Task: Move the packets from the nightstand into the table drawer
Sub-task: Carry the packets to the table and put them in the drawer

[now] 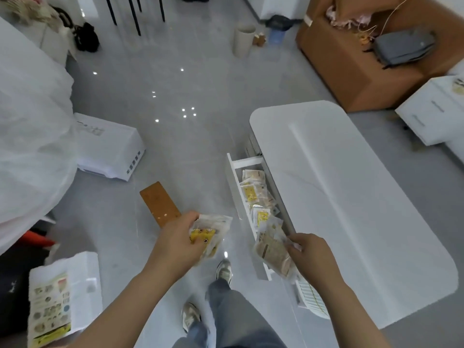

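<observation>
The drawer (232, 177) is pretty full of packets (253, 192) already; left grip (175, 237) holds a bunch (211, 234) beside it, right grip (308, 249) holds a handful (272, 252) over it, neither dropped yet.

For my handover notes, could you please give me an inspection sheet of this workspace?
Surface: glossy white rounded table top; its white drawer stands open.
Job's things: yellow-and-clear plastic packets lie in the drawer.
Clutter: brown flat board, white foam box, printed leaflet on the grey floor.
Grippers: left hand grips a packet bundle; right hand holds a beige packet over the drawer.
Cables: thin pale cord above the brown armchair.
Surroundings: white drawer unit at far right.
</observation>
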Demonstrator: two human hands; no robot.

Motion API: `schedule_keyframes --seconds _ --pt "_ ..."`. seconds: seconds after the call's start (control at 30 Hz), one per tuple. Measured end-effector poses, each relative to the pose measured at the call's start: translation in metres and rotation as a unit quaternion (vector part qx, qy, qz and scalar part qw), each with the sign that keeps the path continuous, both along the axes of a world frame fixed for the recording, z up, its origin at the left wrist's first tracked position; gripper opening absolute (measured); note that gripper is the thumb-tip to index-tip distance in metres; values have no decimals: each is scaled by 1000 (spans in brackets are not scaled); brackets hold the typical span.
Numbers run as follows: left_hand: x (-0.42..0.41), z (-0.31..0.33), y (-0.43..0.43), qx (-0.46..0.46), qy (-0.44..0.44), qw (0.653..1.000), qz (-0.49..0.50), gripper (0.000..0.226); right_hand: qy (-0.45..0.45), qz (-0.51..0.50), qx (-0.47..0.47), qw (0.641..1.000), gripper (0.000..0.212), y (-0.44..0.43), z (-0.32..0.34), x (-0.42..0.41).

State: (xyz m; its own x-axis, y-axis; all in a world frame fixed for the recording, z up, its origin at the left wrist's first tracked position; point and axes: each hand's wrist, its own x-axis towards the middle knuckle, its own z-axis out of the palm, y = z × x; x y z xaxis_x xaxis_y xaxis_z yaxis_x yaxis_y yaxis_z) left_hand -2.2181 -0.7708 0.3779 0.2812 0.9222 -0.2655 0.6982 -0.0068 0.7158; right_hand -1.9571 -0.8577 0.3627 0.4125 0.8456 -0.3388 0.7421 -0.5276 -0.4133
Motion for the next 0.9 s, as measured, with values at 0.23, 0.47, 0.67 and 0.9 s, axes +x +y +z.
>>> schedule_keyframes --seconds 0.23,0.47,0.67,0.9 --pt "46 -9 77 -1 10 998 -68 23 9 -65 -9 998 19 41 -19 30" --pt "106 -7 152 0 45 991 -124 27 34 -110 -16 993 25 90 -31 78" --pt "151 -21 196 -28 57 979 -194 30 47 -153 -34 986 25 112 -36 101" --pt "201 -43 245 -39 86 953 -288 39 63 -247 -58 965 29 121 -38 108"
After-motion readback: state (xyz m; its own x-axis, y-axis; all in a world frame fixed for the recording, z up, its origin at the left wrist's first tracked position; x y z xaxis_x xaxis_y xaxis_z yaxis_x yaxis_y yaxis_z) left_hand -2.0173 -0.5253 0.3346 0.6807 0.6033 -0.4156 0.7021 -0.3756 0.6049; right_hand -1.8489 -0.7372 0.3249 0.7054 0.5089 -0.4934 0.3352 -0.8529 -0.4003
